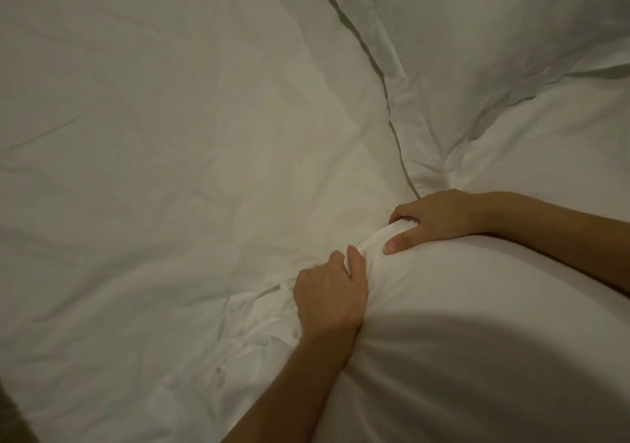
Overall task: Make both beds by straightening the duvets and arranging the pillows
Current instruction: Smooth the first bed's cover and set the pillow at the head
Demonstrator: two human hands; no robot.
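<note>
A puffy white duvet (pixel 477 323) bulges at the lower right of the head view. Its bunched edge runs between my two hands. My left hand (pixel 329 297) grips that gathered edge from the left, fingers curled round the fabric. My right hand (pixel 439 216) holds the same edge a little farther up, fingers hooked over it and thumb pressed on the duvet's top. A white pillow (pixel 494 33) with a flat stitched border lies at the upper right, just beyond my right hand.
A wrinkled white bed sheet (pixel 153 136) covers the whole left and middle of the view. A dark strip (pixel 13 418) shows at the bottom left corner, beyond the bed's edge.
</note>
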